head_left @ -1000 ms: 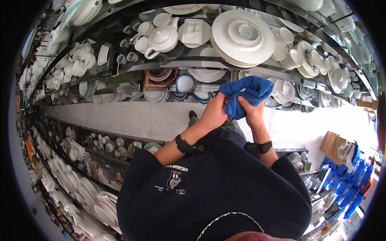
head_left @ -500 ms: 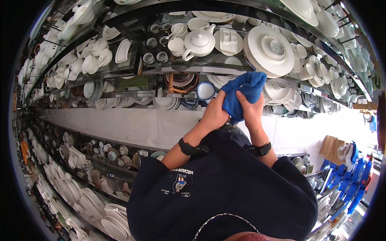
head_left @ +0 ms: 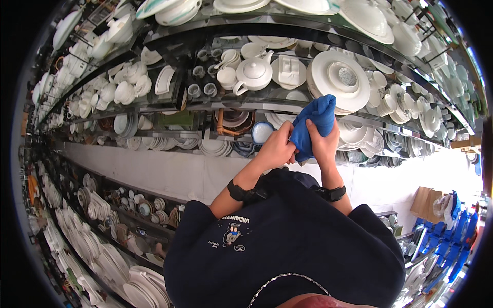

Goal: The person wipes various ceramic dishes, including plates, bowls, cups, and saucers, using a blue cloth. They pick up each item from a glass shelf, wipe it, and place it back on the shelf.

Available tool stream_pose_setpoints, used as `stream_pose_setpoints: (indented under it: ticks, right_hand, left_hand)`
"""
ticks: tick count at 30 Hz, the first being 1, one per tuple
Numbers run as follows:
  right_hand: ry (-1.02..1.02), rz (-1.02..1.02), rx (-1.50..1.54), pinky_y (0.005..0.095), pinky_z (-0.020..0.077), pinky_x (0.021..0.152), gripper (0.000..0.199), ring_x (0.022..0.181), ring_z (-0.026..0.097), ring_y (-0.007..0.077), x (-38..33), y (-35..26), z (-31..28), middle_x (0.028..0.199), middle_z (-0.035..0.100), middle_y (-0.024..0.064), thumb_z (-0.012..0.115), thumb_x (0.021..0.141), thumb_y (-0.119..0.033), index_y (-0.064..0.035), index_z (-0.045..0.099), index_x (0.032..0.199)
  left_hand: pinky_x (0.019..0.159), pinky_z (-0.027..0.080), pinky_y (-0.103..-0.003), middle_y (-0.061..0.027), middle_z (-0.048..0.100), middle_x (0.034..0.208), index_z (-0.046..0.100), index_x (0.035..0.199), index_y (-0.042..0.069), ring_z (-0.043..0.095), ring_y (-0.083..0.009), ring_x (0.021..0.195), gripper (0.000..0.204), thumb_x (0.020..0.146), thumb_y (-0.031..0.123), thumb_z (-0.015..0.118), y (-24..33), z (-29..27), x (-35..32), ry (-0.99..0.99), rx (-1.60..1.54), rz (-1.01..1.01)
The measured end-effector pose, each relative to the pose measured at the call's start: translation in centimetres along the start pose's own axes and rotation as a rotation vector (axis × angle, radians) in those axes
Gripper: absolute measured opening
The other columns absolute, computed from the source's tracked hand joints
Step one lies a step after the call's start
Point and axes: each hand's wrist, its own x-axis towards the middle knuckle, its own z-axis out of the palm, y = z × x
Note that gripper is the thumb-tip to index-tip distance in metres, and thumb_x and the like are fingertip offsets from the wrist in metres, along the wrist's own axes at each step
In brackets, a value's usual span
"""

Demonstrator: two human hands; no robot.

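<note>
Here, both hands grip a blue cloth raised in front of glass shelves of white crockery.

The fingers of the right hand are curled tight around the lower part of the blue cloth; the left hand closes on the same bunched end from the other side, knuckles toward the camera, so whether its fingertips pinch the fabric cannot be told. The cloth stands just right of frame centre, its free end pointing up, likely gathered this way to keep it compact. Each wrist carries a dark band. Behind the cloth, a glass shelf holds a white teapot and a large white plate. Stacked plates fill lower shelving at lower left; blue crates sit at lower right.
</note>
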Motion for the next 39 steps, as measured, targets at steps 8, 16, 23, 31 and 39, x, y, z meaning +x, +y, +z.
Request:
stream_pose_setpoints:
  ticks: [8, 16, 23, 31, 39]
  right_hand:
    - [0.063, -0.057, -0.081, 0.037, 0.0566, 0.083, 0.039, 0.088, 0.074, 0.0229, 2.2, 0.4, -2.4, 0.095, 0.076, 0.017, 0.08, 0.086, -0.018, 0.0023, 0.067, 0.116]
    - [-0.042, -0.046, -0.013, 0.035, 0.0559, 0.082, 0.036, 0.085, 0.072, 0.0195, 2.8, 1.3, -3.2, 0.092, 0.074, 0.0151, 0.081, 0.086, -0.019, 0.0017, 0.067, 0.112]
    - [-0.441, 0.195, 0.264, 0.0309, 0.054, 0.09, 0.043, 0.097, 0.066, 0.0133, 3.2, 3.3, -6.2, 0.108, 0.072, 0.0085, 0.081, 0.089, -0.016, 0.0024, 0.063, 0.124]
    - [-0.522, 0.039, 0.058, 0.0339, 0.0534, 0.092, 0.041, 0.097, 0.066, 0.0152, 1.7, 4.5, -9.2, 0.106, 0.072, 0.0075, 0.081, 0.085, -0.016, 0.0004, 0.065, 0.119]
    - [-0.014, 0.206, 0.295, 0.0317, 0.0541, 0.088, 0.035, 0.095, 0.066, 0.0153, 0.9, 7.6, -8.5, 0.104, 0.071, 0.0073, 0.079, 0.088, -0.012, 0.0011, 0.066, 0.118]
  left_hand:
    - [0.045, 0.052, -0.03, -0.012, 0.064, 0.076, 0.042, 0.103, 0.0, 0.064, -0.0164, 0.051, 0.012, 0.101, 0.007, 0.051, 2.0, 1.5, 1.9, -0.038, 0.083, 0.023]
    - [0.043, 0.05, -0.027, -0.0086, 0.061, 0.075, 0.042, 0.102, 0.002, 0.064, -0.0149, 0.051, 0.018, 0.109, 0.017, 0.049, 2.3, 1.2, 1.4, -0.053, 0.057, -0.03]
    - [0.044, 0.031, -0.021, 0.0005, 0.056, 0.072, 0.052, 0.101, 0.009, 0.045, -0.0047, 0.051, 0.016, 0.109, 0.022, 0.055, 1.4, 0.7, 1.6, -0.05, -0.058, 0.032]
    - [0.063, 0.044, -0.037, -0.0093, 0.055, 0.076, 0.049, 0.104, 0.003, 0.054, -0.019, 0.069, 0.023, 0.108, 0.025, 0.055, -2.0, 2.4, 1.6, -0.055, 0.315, 0.065]
    - [0.071, 0.046, -0.054, -0.027, 0.065, 0.09, 0.042, 0.109, 0.001, 0.063, -0.0502, 0.088, 0.018, 0.107, 0.017, 0.05, -2.1, 7.3, 2.9, 0.046, 0.63, 0.147]
